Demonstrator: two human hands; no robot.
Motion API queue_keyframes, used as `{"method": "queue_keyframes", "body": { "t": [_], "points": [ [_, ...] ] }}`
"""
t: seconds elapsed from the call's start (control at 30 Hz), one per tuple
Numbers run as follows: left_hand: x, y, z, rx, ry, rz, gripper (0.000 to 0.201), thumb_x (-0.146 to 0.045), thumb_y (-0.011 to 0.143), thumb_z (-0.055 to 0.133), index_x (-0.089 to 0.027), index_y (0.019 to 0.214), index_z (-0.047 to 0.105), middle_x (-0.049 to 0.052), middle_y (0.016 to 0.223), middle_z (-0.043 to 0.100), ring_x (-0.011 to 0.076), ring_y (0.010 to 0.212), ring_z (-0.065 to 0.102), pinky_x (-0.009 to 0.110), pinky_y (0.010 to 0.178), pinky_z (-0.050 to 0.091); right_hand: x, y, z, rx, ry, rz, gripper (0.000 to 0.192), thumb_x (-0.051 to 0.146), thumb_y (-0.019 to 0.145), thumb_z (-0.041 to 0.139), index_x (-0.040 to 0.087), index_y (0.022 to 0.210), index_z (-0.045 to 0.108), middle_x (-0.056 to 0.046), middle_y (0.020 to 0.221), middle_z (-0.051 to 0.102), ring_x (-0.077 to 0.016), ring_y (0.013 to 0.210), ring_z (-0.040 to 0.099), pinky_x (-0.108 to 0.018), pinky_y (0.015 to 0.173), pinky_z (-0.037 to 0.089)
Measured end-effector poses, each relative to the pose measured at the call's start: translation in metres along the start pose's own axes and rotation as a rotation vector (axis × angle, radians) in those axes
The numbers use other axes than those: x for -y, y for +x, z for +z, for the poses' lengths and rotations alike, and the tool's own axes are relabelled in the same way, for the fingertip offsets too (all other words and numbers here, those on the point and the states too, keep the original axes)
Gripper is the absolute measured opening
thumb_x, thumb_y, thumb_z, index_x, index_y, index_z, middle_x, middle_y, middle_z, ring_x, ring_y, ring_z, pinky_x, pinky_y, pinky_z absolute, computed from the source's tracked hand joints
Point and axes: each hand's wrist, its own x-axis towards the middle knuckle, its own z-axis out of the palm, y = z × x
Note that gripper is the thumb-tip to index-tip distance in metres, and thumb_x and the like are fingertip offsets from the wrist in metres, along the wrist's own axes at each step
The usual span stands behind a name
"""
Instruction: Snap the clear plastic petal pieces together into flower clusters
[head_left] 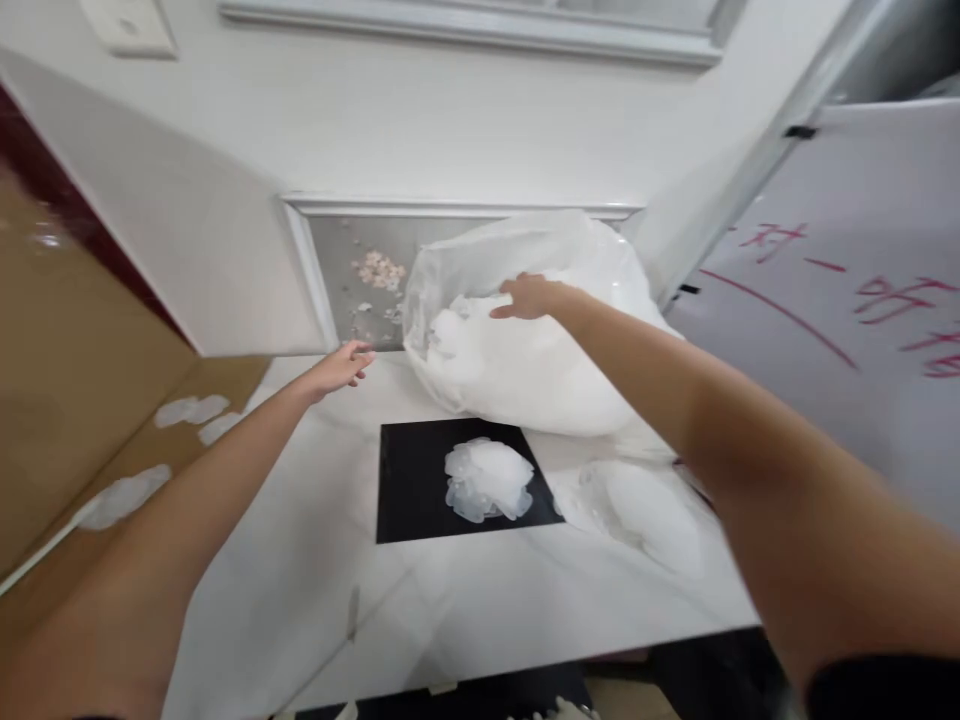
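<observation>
The right hand (531, 296) rests at the mouth of the big plastic bag (525, 340), fingers loosely spread, holding nothing. The left hand (341, 366) hovers just left of it, fingers relaxed and empty. One small heap of clear pieces (489, 480) already lies on the black mat (409, 480), nearer than both hands; most remain bagged.

A large, bulging bag of clear plastic film (525, 340), stuffed with white translucent pieces, slumps on the white tabletop directly beneath the right hand (529, 297). Its crumpled open mouth faces the left hand (341, 365), just beside those fingertips.
</observation>
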Motion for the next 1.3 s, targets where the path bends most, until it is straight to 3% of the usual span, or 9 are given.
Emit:
{"method": "queue_keyframes", "body": {
  "t": [0.2, 0.3, 0.37, 0.5, 0.7, 0.9, 1.03, 1.17, 1.3],
  "points": [
    [0.086, -0.032, -0.08, -0.175, 0.334, -0.201, 0.066, -0.051, 0.072, 0.067, -0.011, 0.123, 0.058, 0.025, 0.141, 0.05, 0.0411, 0.135, 0.041, 0.046, 0.105, 0.036, 0.006, -0.014, -0.009, -0.183, -0.047, -0.091, 0.044, 0.055, 0.088, 0.056, 0.02, 0.112, 0.068, -0.017, 0.104, 0.071, -0.0398, 0.108, 0.061, -0.065, 0.093, 0.036],
    [0.114, -0.041, -0.078, -0.146, 0.431, -0.225, 0.072, -0.054, 0.067, 0.07, -0.017, 0.127, 0.058, 0.023, 0.147, 0.045, 0.0414, 0.138, 0.037, 0.049, 0.108, 0.032, 0.045, -0.062, -0.014, -0.419, 0.123, -0.313, 0.039, 0.045, 0.096, 0.044, 0.019, 0.115, 0.066, -0.013, 0.102, 0.072, -0.0321, 0.098, 0.066, -0.055, 0.094, 0.039],
    [0.126, -0.044, -0.065, -0.149, 0.481, -0.229, 0.074, -0.056, 0.064, 0.072, -0.021, 0.128, 0.059, 0.021, 0.15, 0.043, 0.0453, 0.141, 0.029, 0.056, 0.11, 0.025, 0.079, -0.106, 0.002, -0.383, 0.318, -0.469, 0.035, 0.039, 0.098, 0.042, 0.02, 0.116, 0.065, -0.01, 0.104, 0.073, -0.0258, 0.091, 0.067, -0.043, 0.088, 0.045],
    [0.138, -0.046, -0.043, -0.229, 0.531, -0.222, 0.062, -0.06, 0.073, 0.063, -0.021, 0.122, 0.061, 0.023, 0.148, 0.043, 0.0503, 0.141, 0.023, 0.066, 0.108, 0.016, 0.124, -0.177, 0.09, -0.214, 0.302, -0.748, 0.025, 0.034, 0.092, 0.059, 0.022, 0.109, 0.071, -0.012, 0.106, 0.073, -0.0284, 0.097, 0.067, -0.046, 0.092, 0.046],
    [0.128, -0.047, -0.039, -0.328, 0.328, -0.215, 0.029, -0.033, 0.076, 0.064, -0.019, 0.1, 0.058, 0.019, 0.116, 0.062, 0.0402, 0.121, 0.051, 0.047, 0.096, 0.039, 0.106, -0.214, 0.196, -0.26, 0.066, -0.601, 0.041, 0.032, 0.082, 0.072, 0.02, 0.121, 0.068, -0.018, 0.132, 0.062, -0.0442, 0.127, 0.051, -0.066, 0.103, 0.035],
    [0.073, -0.072, 0.02, -0.236, -0.155, -0.131, 0.02, -0.027, 0.079, 0.055, -0.023, 0.098, 0.054, 0.001, 0.08, 0.061, 0.0189, 0.073, 0.062, 0.028, 0.064, 0.046, 0.122, -0.212, 0.171, -0.292, 0.439, -0.55, 0.04, 0.028, 0.095, 0.052, 0.024, 0.134, 0.056, -0.015, 0.13, 0.064, -0.0324, 0.121, 0.059, -0.059, 0.106, 0.04],
    [0.043, -0.109, 0.071, -0.05, -0.458, -0.079, 0.033, -0.041, 0.073, 0.063, -0.023, 0.101, 0.059, -0.001, 0.072, 0.062, 0.0157, 0.062, 0.06, 0.026, 0.057, 0.045, 0.148, -0.2, 0.167, -0.224, 0.75, -0.519, 0.052, 0.023, 0.094, 0.048, 0.027, 0.145, 0.041, -0.013, 0.155, 0.036, -0.0276, 0.124, 0.056, -0.048, 0.094, 0.054],
    [0.043, -0.122, 0.085, -0.016, -0.606, -0.128, 0.031, -0.043, 0.067, 0.069, -0.019, 0.086, 0.063, 0.003, 0.074, 0.068, 0.0161, 0.064, 0.061, 0.026, 0.059, 0.045, 0.153, -0.194, 0.179, -0.167, 0.846, -0.547, 0.028, 0.025, 0.097, 0.043, 0.027, 0.108, 0.069, -0.011, 0.133, 0.06, -0.0259, 0.111, 0.062, -0.048, 0.096, 0.05],
    [0.058, -0.12, 0.082, -0.071, -0.634, -0.157, 0.027, -0.036, 0.06, 0.077, -0.019, 0.072, 0.061, 0.0, 0.065, 0.065, 0.0144, 0.061, 0.058, 0.025, 0.059, 0.041, 0.147, -0.196, 0.176, -0.213, 0.997, -0.388, 0.014, 0.03, 0.09, 0.058, 0.025, 0.079, 0.065, -0.01, 0.12, 0.069, -0.0307, 0.109, 0.057, -0.056, 0.1, 0.041]
  ]
}}
